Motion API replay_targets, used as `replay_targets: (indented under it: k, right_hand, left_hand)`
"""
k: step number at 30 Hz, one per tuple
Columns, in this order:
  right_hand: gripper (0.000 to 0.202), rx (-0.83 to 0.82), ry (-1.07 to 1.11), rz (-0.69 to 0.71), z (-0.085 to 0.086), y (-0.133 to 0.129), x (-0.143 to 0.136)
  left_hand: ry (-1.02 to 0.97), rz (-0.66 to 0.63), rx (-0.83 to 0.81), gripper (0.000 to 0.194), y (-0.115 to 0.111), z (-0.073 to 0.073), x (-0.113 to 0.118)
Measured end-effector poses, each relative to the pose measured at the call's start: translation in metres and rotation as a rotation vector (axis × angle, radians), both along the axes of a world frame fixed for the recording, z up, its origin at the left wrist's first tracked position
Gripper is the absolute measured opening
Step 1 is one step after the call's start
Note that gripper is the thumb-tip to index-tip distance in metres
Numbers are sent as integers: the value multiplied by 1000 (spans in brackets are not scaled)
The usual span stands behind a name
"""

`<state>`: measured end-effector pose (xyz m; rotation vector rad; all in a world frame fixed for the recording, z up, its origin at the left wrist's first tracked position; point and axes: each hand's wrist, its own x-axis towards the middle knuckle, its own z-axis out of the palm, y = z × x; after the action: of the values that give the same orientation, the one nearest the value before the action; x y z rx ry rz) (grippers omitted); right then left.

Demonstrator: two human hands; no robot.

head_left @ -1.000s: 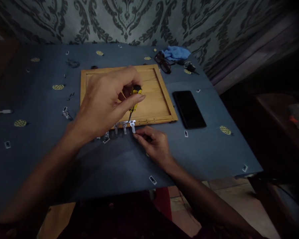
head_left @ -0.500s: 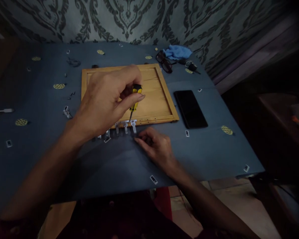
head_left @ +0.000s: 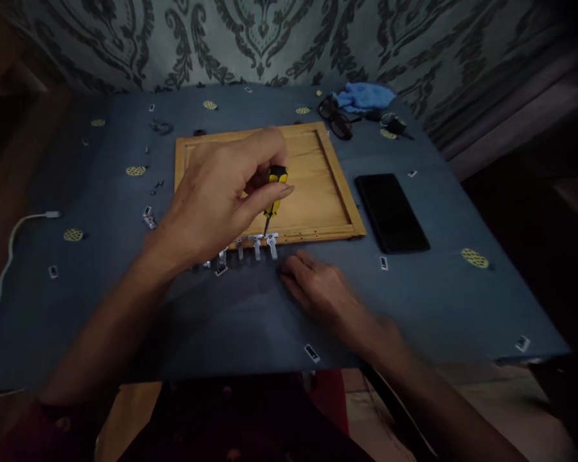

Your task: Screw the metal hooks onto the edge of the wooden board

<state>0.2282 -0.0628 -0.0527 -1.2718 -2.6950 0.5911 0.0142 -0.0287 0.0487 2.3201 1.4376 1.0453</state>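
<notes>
Left hand (head_left: 216,192) is pinching the screwdriver (head_left: 272,208), tip down by the metal clips (head_left: 272,247) along the wooden panel's (head_left: 340,179) near edge. I'd keep that shaft steady and push lightly (tiny tips slip easily). Right hand (head_left: 320,282) is curled just off the panel's near side, can't tell if it's gripping anything. Phone (head_left: 392,213) crowds the panel's right; there's more elbow room on its near side, up to the table edge (head_left: 250,374).

Left hand (head_left: 226,186) pinched, right hand (head_left: 320,285) curled.
</notes>
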Motion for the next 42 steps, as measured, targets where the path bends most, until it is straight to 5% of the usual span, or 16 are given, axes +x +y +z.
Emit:
replay_targets:
  k: [9,19,25,42]
  right_hand:
    - [8,-196,484,-103,-5,11,14]
    - [23,-686,917,-383,3,24,10]
    - [31,-984,1062,-382,3,33,7]
    - [29,-880,1119,-336,11,38,7]
  left_hand:
    - [4,21,-11,10,1,0,-2]
    - [1,8,3,16,2,1,-3]
    - [-31,21,-9,23,5,-2,-5]
    - [137,84,16,14,-8,4,3]
